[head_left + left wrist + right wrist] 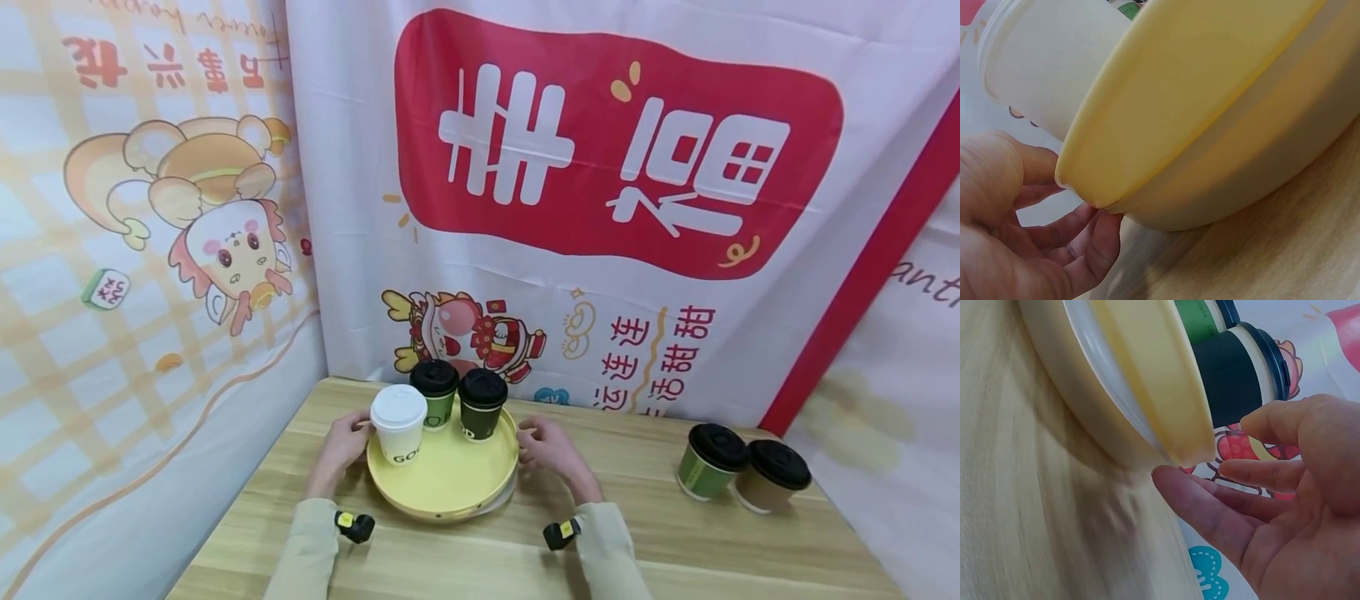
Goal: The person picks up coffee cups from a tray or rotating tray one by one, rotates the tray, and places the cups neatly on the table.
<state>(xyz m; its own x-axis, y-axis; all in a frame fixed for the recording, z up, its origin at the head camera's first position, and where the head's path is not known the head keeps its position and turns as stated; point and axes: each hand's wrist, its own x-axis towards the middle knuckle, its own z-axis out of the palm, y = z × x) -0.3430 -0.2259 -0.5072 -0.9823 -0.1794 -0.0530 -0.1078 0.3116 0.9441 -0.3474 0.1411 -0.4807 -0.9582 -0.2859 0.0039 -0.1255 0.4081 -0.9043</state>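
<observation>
A round yellow tray [457, 483] sits on the wooden table, with a pale rim [501, 498] showing beneath its right front side. A white lidded paper cup [400, 429], a green cup [438, 408] with a black lid and a dark cup [480, 417] with a black lid stand on it. At the tray's left edge, my left hand [345, 443] grips the rim, thumb on the side and curled fingers [1100, 244] beneath. My right hand [546, 446] is at the right edge, its fingers loosely extended and one fingertip [1166, 478] right at the tray's lower side.
Two more black-lidded cups, one green [701, 475] and one brown [765, 492], stand close together on the table's right side. A printed cloth [345, 250] hangs behind the table [600, 467], and another covers the left wall [45, 400].
</observation>
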